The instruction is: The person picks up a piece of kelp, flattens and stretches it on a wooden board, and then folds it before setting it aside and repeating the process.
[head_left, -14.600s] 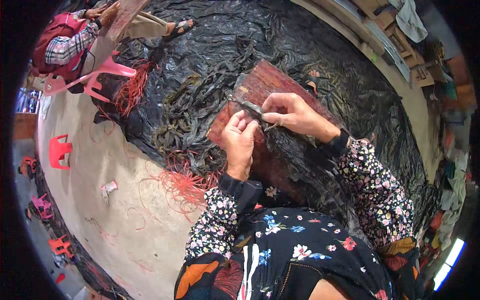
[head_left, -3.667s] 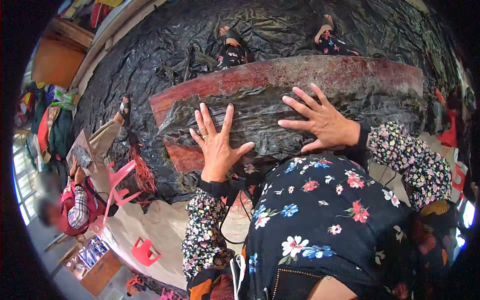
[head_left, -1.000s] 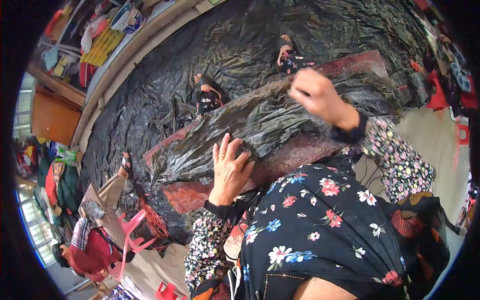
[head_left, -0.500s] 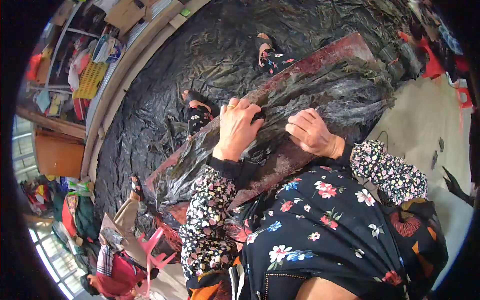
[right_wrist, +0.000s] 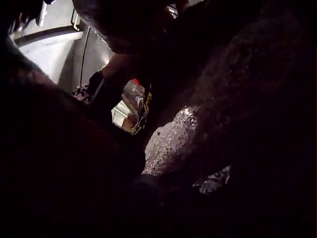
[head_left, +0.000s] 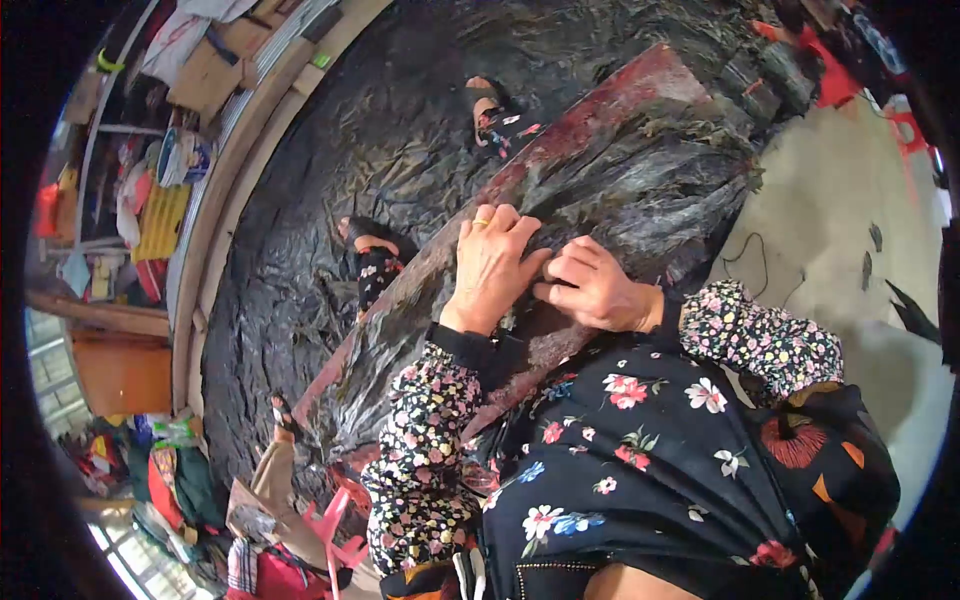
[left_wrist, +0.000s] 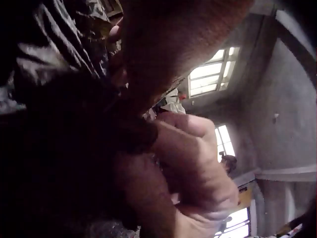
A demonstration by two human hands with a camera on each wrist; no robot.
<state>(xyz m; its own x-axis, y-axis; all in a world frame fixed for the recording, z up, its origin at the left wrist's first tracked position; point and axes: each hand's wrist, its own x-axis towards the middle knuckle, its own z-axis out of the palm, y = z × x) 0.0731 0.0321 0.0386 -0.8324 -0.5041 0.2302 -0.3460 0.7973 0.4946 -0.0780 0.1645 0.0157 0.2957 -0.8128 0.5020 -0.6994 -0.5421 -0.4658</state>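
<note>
A broad layer of dark, wrinkled, leaf-like sheets (head_left: 640,170) covers much of a long red board (head_left: 645,85) lying at a slant before the lap. My left hand (head_left: 490,265) grips the sheets near the middle of the board, its fingers curled over them. Close beside it, my right hand (head_left: 597,287) pinches their near edge with bent fingers. Between thumb and fingertips the gripped part is mostly hidden. In the left wrist view, bent fingers (left_wrist: 190,158) show close up in shadow. The right wrist view is mostly black, with one pale speckled patch (right_wrist: 171,141) lit.
Black plastic sheeting (head_left: 300,200) spreads over the floor beyond the board. A sandalled foot (head_left: 485,100) rests there. Another person in red (head_left: 290,575) sits at lower left near a pink stool (head_left: 340,530). Cluttered shelves (head_left: 165,215) line the left; pale floor (head_left: 830,220) lies right.
The right hand has come down from above the board to the near edge of the sheets, beside the left. The left hand has shifted up along the board; the view has turned.
</note>
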